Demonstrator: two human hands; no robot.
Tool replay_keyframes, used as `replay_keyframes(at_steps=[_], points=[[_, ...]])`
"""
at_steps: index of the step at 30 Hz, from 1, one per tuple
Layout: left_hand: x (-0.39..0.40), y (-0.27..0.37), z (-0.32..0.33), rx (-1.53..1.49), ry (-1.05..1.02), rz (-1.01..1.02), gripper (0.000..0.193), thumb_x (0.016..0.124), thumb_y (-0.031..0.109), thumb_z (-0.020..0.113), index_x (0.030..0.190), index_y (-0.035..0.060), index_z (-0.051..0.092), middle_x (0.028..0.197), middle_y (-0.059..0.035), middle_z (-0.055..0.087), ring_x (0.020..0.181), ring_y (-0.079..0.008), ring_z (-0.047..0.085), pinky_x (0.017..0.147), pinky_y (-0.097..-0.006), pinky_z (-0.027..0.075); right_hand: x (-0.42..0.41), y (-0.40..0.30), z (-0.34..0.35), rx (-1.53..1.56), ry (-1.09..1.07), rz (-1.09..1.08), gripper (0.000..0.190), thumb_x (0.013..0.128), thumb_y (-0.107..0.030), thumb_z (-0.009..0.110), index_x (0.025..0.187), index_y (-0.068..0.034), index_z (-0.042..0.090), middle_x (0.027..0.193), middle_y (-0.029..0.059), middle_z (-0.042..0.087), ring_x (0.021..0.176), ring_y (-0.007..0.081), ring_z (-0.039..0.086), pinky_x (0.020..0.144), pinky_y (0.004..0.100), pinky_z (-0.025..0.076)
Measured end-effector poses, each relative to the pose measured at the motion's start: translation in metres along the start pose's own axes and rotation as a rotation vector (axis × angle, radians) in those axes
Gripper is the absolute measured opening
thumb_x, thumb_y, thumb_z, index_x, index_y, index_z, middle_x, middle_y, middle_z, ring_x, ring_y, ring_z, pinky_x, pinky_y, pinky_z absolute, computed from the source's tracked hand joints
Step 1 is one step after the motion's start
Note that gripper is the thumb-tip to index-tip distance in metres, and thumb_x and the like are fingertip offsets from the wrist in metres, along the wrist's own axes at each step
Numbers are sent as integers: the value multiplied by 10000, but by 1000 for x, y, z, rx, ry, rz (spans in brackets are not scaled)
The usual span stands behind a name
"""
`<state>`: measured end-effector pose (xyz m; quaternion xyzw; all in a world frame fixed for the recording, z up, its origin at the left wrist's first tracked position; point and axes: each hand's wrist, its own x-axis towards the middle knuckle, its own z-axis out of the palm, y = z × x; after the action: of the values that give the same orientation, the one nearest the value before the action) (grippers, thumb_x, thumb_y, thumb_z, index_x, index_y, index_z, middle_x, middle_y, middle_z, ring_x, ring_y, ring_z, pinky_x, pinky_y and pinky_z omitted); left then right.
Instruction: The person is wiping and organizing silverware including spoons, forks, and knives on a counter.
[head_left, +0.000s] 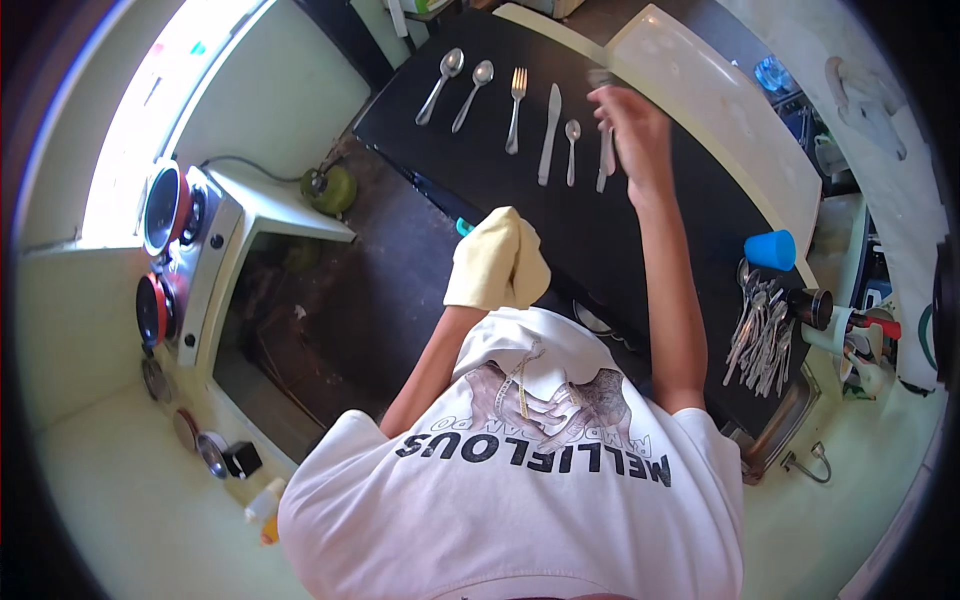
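Note:
A pale yellow cloth covers my left hand down to the wrist, hiding the fingers. A small teal thing shows just past the cloth. Over the black tabletop, my right hand is blurred, its fingers closed around a piece of cutlery. Its metal head is too smeared to name. Below those fingers shows a metal handle. Left of it lie a small spoon, a table knife, a fork and two larger spoons, spaced in a row.
At the right stands a heap of cutlery beside a blue plastic cup and a dark cup. A raised cream ledge borders the tabletop's far side. To the left is a stove with red pans; a green gas cylinder stands behind.

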<state>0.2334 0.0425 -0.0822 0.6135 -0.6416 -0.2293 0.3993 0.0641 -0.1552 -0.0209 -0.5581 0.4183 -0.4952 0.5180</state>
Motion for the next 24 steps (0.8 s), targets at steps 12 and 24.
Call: replay_keyframes(at_steps=[12, 24], points=[[84, -108, -96, -398, -44, -267, 244, 939, 133, 673, 1156, 25, 649, 1053, -52, 721, 926, -142, 697, 819, -273, 555, 49, 87, 105, -922, 80, 292, 256, 973, -308, 648, 1072, -83, 718, 900, 90, 752, 855, 298, 738, 737, 414, 555], [136, -139, -116, -280, -138, -63, 325, 884, 113, 721, 1189, 41, 634, 1071, -86, 700, 936, -229, 702, 833, -285, 549, 54, 107, 133, -1164, 283, 167, 228, 870, -221, 741, 1069, -109, 748, 795, 54, 736, 760, 276, 727, 667, 400, 548]])
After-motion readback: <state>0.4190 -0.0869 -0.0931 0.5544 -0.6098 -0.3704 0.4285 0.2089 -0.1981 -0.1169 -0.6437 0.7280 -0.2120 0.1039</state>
